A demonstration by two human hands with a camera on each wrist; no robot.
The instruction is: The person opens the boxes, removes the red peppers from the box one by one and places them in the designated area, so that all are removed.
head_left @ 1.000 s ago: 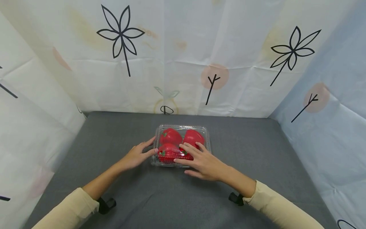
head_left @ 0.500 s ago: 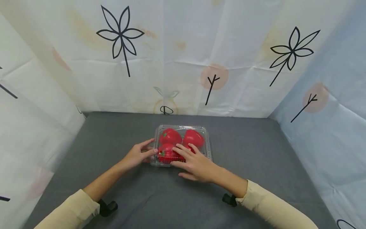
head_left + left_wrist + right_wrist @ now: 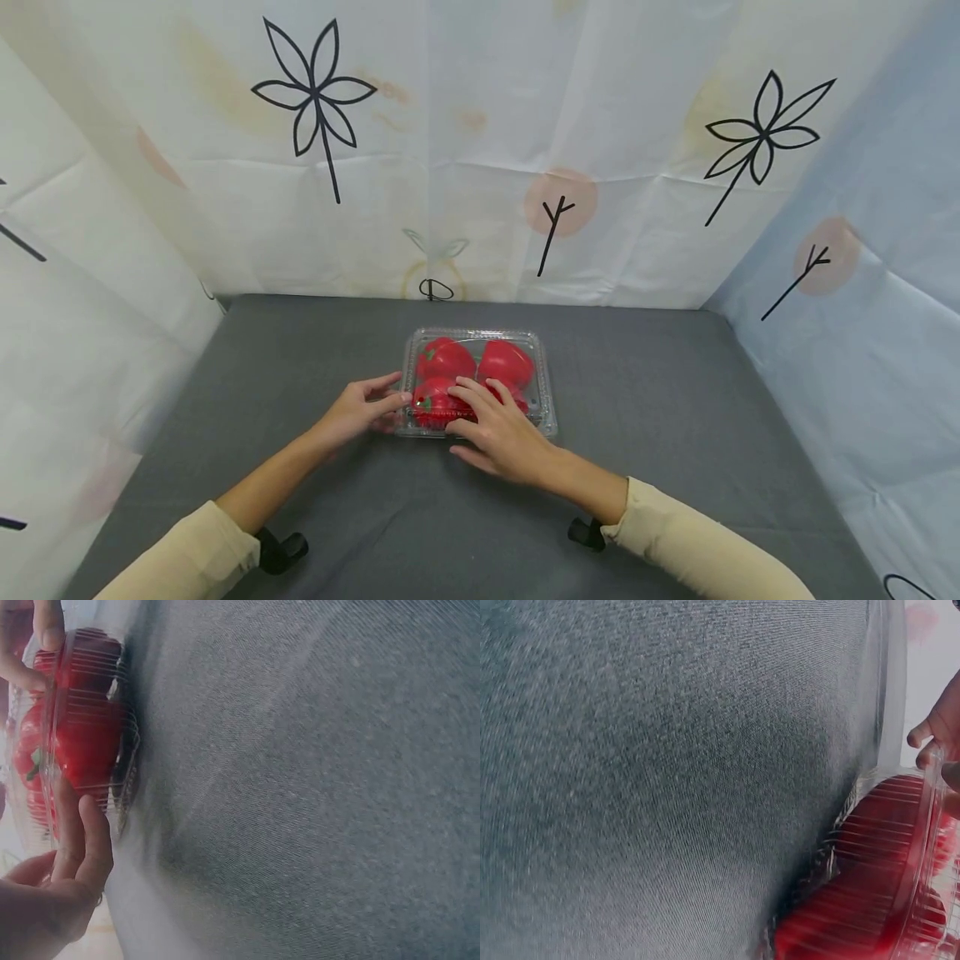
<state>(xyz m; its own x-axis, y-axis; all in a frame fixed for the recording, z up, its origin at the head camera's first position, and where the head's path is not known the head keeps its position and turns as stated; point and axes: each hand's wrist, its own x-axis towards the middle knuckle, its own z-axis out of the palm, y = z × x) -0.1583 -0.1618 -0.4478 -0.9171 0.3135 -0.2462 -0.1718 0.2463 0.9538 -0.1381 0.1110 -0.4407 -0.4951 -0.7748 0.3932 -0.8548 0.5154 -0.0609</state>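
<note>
Left hand [image 3: 357, 417] touches the left edge of a clear clamshell [image 3: 545, 392] of red bell peppers [image 3: 506, 362], right hand [image 3: 504, 438] over its front, both grips kinda loosely spread, clutching nothing.

From above, the head camera looks forward and down at the clear box [image 3: 543, 396], whose ribbed side [image 3: 88, 712] both wrist cameras share, low and close.
</note>
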